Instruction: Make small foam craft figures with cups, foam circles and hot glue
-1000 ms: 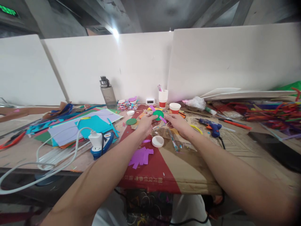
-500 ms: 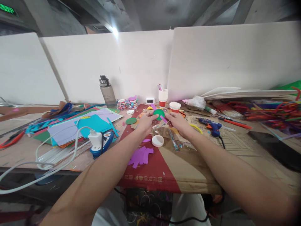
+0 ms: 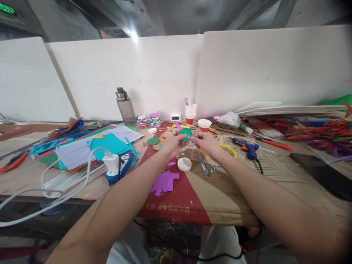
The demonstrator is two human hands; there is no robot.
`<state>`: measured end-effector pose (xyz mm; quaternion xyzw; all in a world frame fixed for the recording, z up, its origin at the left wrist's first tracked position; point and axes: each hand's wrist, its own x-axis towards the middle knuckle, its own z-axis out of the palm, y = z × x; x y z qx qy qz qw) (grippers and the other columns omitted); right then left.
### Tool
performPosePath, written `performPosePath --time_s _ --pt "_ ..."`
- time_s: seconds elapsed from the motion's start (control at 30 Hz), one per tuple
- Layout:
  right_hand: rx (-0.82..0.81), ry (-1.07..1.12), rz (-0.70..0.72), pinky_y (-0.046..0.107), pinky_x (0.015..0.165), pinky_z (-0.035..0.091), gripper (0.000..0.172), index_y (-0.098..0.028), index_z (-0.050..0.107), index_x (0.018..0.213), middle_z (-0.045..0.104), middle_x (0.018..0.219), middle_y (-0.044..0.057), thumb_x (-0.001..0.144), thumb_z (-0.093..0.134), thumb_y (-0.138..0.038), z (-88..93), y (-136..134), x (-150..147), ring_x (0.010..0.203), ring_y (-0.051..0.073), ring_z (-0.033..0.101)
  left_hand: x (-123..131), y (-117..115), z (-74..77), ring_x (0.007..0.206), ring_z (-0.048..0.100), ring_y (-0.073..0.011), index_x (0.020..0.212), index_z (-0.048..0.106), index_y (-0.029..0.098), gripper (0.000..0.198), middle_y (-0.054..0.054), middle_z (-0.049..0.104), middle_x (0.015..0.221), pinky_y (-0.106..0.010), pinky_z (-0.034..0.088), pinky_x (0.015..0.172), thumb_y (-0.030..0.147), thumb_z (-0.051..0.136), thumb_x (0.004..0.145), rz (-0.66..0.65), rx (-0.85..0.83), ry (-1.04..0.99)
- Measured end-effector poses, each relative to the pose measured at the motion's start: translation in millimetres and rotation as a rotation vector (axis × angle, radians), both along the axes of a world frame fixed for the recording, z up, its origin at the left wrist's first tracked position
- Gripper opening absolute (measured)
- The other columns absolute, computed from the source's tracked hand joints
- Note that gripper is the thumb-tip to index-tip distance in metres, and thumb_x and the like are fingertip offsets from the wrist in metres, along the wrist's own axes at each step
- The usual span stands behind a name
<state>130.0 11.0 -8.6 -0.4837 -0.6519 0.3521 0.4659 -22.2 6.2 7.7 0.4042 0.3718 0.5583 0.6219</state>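
Note:
My left hand (image 3: 173, 141) is closed on the edge of a green disc (image 3: 186, 133), held up over the cardboard. A purple strip (image 3: 178, 126) sticks out from the disc's upper left edge. At the disc's lower right, my right hand (image 3: 205, 142) pinches a small purple strip (image 3: 189, 138), whose inner end lies against the disc. Below the hands a round white lid (image 3: 184, 164) rests on the cardboard, near a pile of purple paper pieces (image 3: 164, 182). A second green disc (image 3: 153, 140) lies left of my left hand.
A blue glue gun (image 3: 249, 148) and a black phone-like slab (image 3: 324, 172) lie to the right. Paper cups (image 3: 204, 125) and a grey bottle (image 3: 125, 108) stand at the back. Leftward are coloured sheets (image 3: 74, 153) and a white plug with its cable (image 3: 111, 163).
My right hand has shifted slightly left toward the green disc. Less of the small purple strip shows between its fingers and the disc now. The left hand has barely moved.

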Motion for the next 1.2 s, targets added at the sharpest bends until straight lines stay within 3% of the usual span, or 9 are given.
performPosePath --time_s 0.4,0.7,0.93,1.2 --pt "0.022 -0.057 -0.018 0.028 0.056 0.035 0.052 -0.02 0.052 0.059 0.048 0.054 -0.003 0.063 0.066 -0.07 5.8 -5 -2 0.056 0.012 0.043 2 2 -2.0 0.062 0.061 -0.0108 0.081 0.057 0.013 0.024 -0.002 0.066 0.073 -0.028 0.052 0.066 0.0 0.071 0.067 0.017 0.0 0.016" --pt "0.065 -0.096 -0.023 0.028 0.059 0.036 0.035 -0.02 0.054 0.061 0.05 0.055 -0.003 0.073 0.06 -0.052 6.3 -6 -2 0.058 0.013 0.045 2 5 -3.3 0.06 0.058 -0.0086 0.081 0.057 0.012 0.026 0.0 0.064 0.071 -0.026 0.051 0.065 0.003 0.077 0.066 -0.014 0.033 0.004" --pt "-0.01 0.0 -0.037 0.026 0.06 0.044 0.03 -0.018 0.062 0.079 0.064 0.076 0.003 0.082 0.05 -0.046 8.5 -6 2 0.061 0.013 0.054 2 6 -3.3 0.06 0.061 -0.0096 0.083 0.052 0.015 0.031 0.0 0.064 0.071 -0.026 0.053 0.064 0.001 0.075 0.068 0.016 -0.025 -0.048" --pt "-0.123 0.091 -0.051 0.025 0.059 0.049 0.02 -0.021 0.053 0.088 0.061 0.08 0.0 0.086 0.054 -0.041 13.1 -13 -4 0.062 0.012 0.057 0 4 -2.5 0.064 0.061 -0.0106 0.076 0.053 0.015 0.026 0.0 0.064 0.069 -0.027 0.053 0.067 0.001 0.073 0.066 -0.02 -0.016 -0.058"
